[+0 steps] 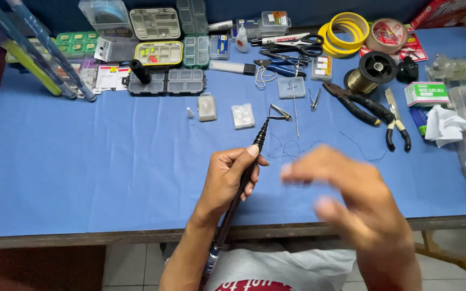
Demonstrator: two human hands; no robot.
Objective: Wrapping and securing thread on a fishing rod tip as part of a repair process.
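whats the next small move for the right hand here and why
Probably steady the right hand and pinch the thin dark thread by the rod tip's wire guide. The left hand holds the rod firmly; the right is blurred and seemingly empty.

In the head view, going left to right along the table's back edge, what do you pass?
Green tackle boxes → yellow-rimmed compartment box → scissors → yellow tape rolls → spool of line → crumpled white tissue.

Thin black fishing rod (242, 185), slanted from lower body edge up toward table centre, tip raised over blue table. Metal wire guide (279, 112) at tip. Fine dark line (297, 148) loops loosely on cloth just beside tip.
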